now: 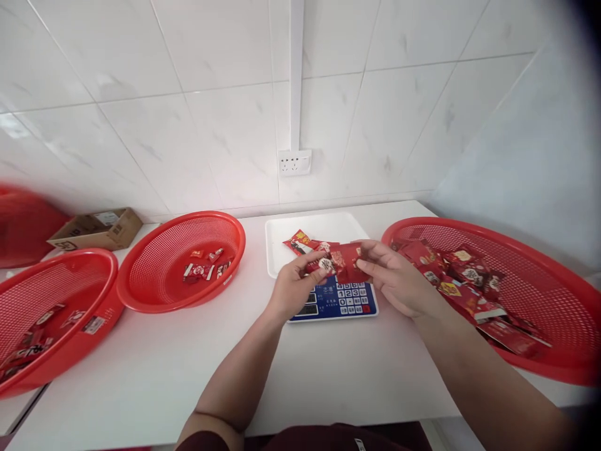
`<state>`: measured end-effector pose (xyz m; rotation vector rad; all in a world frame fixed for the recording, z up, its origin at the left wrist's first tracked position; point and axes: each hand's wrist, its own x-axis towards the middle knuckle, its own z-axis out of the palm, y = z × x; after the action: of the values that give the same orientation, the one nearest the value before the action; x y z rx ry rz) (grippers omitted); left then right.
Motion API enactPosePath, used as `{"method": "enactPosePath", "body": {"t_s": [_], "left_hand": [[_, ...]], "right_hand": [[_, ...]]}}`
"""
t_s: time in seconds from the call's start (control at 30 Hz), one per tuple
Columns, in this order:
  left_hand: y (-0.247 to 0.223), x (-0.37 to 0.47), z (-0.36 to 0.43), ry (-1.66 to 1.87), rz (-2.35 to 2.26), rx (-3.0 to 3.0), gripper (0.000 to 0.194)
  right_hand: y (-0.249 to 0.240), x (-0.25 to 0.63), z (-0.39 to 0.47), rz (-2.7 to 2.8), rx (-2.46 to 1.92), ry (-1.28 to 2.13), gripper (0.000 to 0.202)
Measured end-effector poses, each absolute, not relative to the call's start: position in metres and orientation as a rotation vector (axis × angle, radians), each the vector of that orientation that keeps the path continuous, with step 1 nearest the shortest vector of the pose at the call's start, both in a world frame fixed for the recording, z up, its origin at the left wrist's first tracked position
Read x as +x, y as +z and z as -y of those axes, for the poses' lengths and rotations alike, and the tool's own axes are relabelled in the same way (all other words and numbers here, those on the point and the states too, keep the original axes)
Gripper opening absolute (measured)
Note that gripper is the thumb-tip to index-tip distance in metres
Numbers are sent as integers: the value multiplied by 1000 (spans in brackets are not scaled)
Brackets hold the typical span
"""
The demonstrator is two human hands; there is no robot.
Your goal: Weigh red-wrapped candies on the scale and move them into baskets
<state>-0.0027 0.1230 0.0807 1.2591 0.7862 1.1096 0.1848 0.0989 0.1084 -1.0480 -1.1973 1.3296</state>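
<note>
My left hand (293, 285) pinches a small red snack packet (323, 265) with a pale printed emblem. Beside it, my right hand (397, 279) is closed on another red packet (346, 258), and the two packets meet or overlap in front of me. Both hands are above a digital scale with a white tray (284, 233) and a blue keypad panel (333, 307). On the tray lies a red packet with yellow print (298, 242); another red one next to it is partly hidden behind my hands.
To the right, a red mesh basket (554, 285) holds many red packets (469, 275). Two more red baskets (164, 235) (106, 275) with a few packets stand at left. Behind them are a cardboard box (115, 232) and a wall socket (295, 163).
</note>
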Motion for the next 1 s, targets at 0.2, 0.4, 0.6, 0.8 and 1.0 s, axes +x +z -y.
{"method": "enactPosePath", "body": {"t_s": [0.2,0.4,0.6,0.8,1.0], "left_hand": [[92,-40,-141,1457,-1043,1440,24],[94,-52,-142,1519,-1193,1631,24],[97,-54,-139,1455,-1230,1630,28],[96,-53,-142,1318,-1257,1638,25],[82,-48,-151,1166,-1312,1762,29]], "right_hand": [[99,191,-100,1330,-1326,809,23],[81,172,-112,1702,-1331,468,21],[57,169,-125,1972,-1288,274,31],[60,185,-102,1870,-1462,268,28],[53,197,-81,1795,-1547,371,26]]}}
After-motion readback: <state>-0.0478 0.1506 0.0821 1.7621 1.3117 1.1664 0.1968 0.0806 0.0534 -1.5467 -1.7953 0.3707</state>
